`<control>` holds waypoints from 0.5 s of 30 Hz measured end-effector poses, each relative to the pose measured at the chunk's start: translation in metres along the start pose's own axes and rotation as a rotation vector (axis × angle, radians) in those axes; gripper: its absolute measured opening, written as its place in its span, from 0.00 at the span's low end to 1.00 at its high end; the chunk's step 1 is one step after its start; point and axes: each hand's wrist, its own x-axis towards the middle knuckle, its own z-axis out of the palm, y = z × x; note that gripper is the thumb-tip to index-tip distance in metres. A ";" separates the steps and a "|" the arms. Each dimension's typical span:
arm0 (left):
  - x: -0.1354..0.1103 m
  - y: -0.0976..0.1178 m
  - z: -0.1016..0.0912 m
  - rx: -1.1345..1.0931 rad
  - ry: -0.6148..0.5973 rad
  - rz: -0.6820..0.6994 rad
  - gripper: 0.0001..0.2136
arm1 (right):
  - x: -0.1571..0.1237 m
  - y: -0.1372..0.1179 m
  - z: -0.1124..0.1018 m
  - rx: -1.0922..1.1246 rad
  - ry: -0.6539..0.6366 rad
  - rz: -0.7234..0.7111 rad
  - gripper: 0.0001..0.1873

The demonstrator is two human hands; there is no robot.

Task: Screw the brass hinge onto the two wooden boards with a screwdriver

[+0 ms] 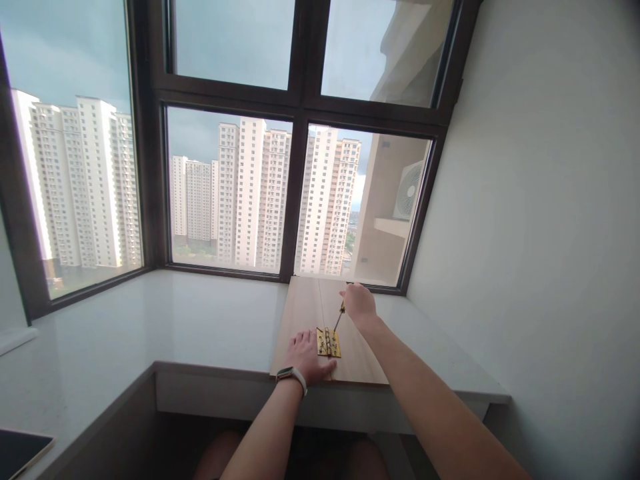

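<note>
A wooden board (pixel 310 310) lies on the white window-side counter. A brass hinge (pixel 329 342) rests flat on the board near its front edge. My left hand (pixel 306 357), with a watch on the wrist, lies flat on the board with fingers spread, touching the hinge's left side. My right hand (pixel 359 305) is closed around the handle of a screwdriver (pixel 339 319), whose tip points down at the hinge's upper right part.
The white counter (pixel 150 327) runs along a dark-framed corner window (pixel 300 167) with tower blocks outside. A white wall stands at the right. A dark flat object (pixel 20 450) lies at the bottom left corner. My knees show under the counter.
</note>
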 end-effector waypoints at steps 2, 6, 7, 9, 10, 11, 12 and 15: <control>0.000 -0.001 0.001 -0.007 0.002 0.005 0.51 | 0.001 0.000 0.000 -0.011 0.003 -0.011 0.18; 0.001 -0.002 0.003 -0.020 0.023 0.015 0.51 | 0.002 0.001 0.001 -0.016 -0.017 -0.021 0.15; 0.001 -0.002 0.003 -0.021 0.025 0.015 0.50 | 0.003 0.000 0.001 -0.013 -0.026 -0.024 0.13; 0.001 -0.003 0.003 -0.021 0.022 0.016 0.50 | 0.003 0.000 0.001 0.001 -0.035 -0.040 0.11; 0.001 -0.003 0.003 -0.020 0.018 0.015 0.50 | 0.004 0.000 0.001 0.009 -0.035 -0.048 0.10; 0.001 -0.002 0.003 -0.017 0.013 0.014 0.50 | 0.005 -0.001 0.002 0.016 -0.036 -0.053 0.10; 0.001 -0.002 0.003 -0.015 0.009 0.011 0.50 | 0.005 -0.001 0.002 0.022 -0.038 -0.052 0.10; 0.001 -0.002 0.002 -0.016 -0.001 0.008 0.50 | 0.008 -0.001 0.005 0.036 -0.047 -0.039 0.08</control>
